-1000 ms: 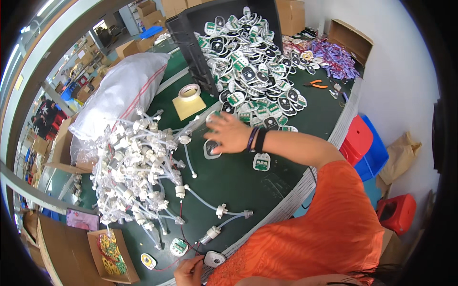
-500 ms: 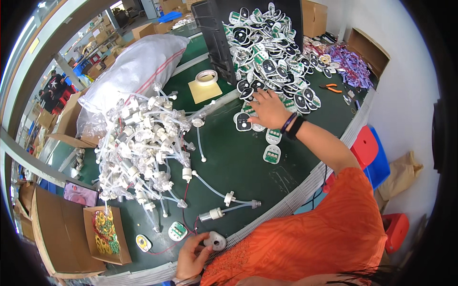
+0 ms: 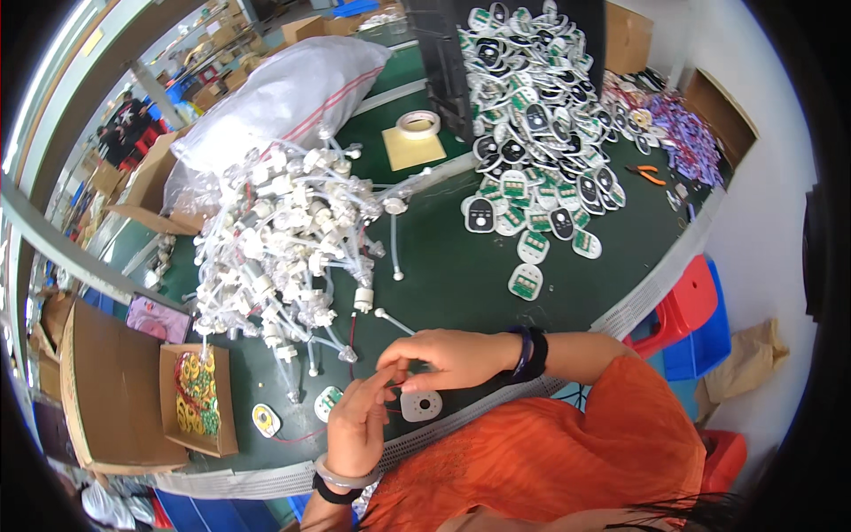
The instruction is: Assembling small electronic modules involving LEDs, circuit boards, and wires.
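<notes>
Near the table's front edge my left hand [image 3: 356, 427] and my right hand [image 3: 449, 358] meet, fingertips bent together. A bit of thin red wire shows by the fingertips; what they pinch is mostly hidden. Just under my right hand lies a white oval plastic housing [image 3: 411, 406] with a dark round hole. A white oval panel with a green circuit board [image 3: 328, 404] is left of my fingers, partly covered by my left hand. Farther left rests a white oval piece with a yellow disc [image 3: 266, 420], a red wire running from it towards my left hand.
A heap of white pumps and clear tubes [image 3: 292, 239] covers the left middle. Oval panels [image 3: 532, 115] are piled at the far right, near orange-handled pliers [image 3: 646, 175]. A tape roll [image 3: 418, 124] and a small box of yellow discs [image 3: 226, 421] also lie on the table.
My right hand has come back from the panel pile to my left hand. The left hand has let go of the white housing, which now lies on the table. The view has shifted.
</notes>
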Demonstrator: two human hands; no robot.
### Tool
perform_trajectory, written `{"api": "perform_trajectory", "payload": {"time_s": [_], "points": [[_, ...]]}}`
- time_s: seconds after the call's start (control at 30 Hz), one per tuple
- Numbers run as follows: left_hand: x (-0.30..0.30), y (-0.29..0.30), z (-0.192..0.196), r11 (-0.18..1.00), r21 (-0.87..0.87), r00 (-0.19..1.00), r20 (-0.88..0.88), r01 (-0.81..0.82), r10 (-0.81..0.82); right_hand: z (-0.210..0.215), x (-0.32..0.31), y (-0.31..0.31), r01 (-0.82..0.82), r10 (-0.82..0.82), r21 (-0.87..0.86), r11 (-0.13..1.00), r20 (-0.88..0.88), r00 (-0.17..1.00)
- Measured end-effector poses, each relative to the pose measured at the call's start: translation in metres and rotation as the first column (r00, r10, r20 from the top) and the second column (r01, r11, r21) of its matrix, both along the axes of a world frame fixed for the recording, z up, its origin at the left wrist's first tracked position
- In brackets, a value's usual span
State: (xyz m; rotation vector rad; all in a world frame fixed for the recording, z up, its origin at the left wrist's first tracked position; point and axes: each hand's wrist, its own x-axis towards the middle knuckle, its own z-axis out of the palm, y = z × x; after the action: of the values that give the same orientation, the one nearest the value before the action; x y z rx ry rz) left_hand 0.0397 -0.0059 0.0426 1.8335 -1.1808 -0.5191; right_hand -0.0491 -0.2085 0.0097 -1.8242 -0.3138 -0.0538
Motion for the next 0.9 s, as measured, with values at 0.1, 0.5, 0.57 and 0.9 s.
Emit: {"api": "perform_trajectory", "payload": {"time_s": [0.1, 0.5, 0.57, 0.9], "points": [[-0.002, -0.004, -0.006, 1.000, 0.002, 0.984, -0.180, 0.003, -0.003, -0.008, 0.001, -0.002, 0.012, -0.009, 0.111, 0.994, -0.034, 0.999], [0.008, -0.025, -0.029, 0.983, 0.026, 0.974, -0.133, -0.182, 0.183, -0.014, 0.001, -0.018, 0.260, -0.250, 0.105, 0.960, -0.105, 0.963], [0.006, -0.026, -0.031, 0.982, 0.017, 0.970, -0.154, -0.190, 0.190, -0.010, 0.001, -0.016, 0.255, -0.250, 0.036, 0.966, -0.099, 0.963], [-0.003, -0.026, -0.026, 0.973, -0.070, 0.948, 0.219, -0.220, 0.230, -0.004, -0.004, -0.009, 0.239, -0.250, -0.130, 0.962, -0.075, 0.965]]}}
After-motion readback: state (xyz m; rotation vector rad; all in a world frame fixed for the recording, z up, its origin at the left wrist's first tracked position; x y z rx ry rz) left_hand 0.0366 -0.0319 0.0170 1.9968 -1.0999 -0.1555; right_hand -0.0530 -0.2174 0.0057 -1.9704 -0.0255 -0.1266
